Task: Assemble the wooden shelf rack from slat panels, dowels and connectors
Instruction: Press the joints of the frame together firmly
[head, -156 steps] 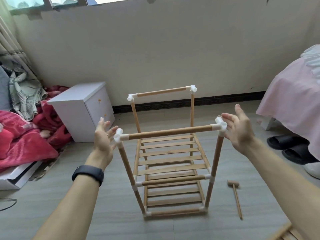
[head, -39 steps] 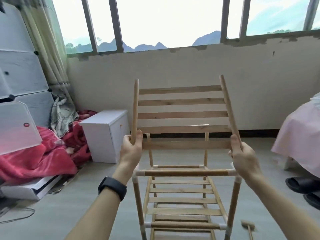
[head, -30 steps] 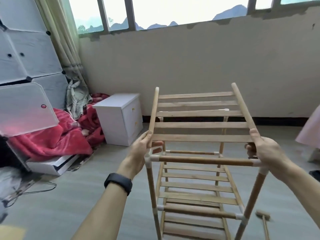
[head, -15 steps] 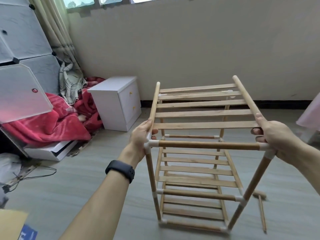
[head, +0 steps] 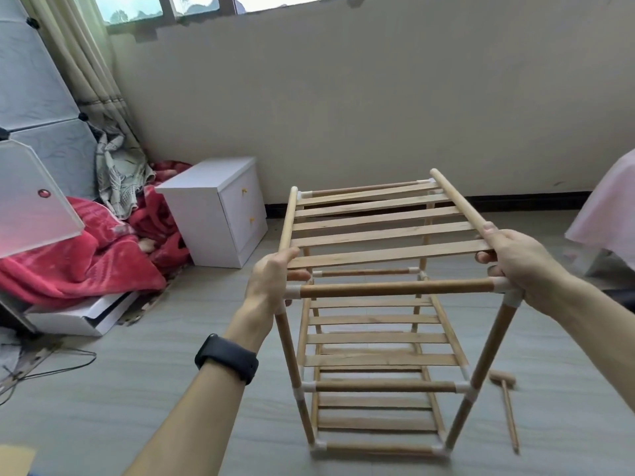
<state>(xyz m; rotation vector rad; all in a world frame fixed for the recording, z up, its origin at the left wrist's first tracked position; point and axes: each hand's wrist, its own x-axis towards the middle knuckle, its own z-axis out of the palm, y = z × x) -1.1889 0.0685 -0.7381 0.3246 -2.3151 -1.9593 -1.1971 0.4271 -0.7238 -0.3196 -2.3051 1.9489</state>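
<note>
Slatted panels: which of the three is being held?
The top panel, gripped by the left hand and right hand; the two lower panels sit inside the rack untouched.

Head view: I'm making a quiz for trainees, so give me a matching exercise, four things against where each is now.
Things: 1 slat panel; 2 mallet; 3 white cabinet; 4 black wristband.
Places: a on the floor, right of the rack; b on the left wrist; c gripped by the left hand and right hand above the rack; d left of the rack.
Pairs: 1-c, 2-a, 3-d, 4-b.
</note>
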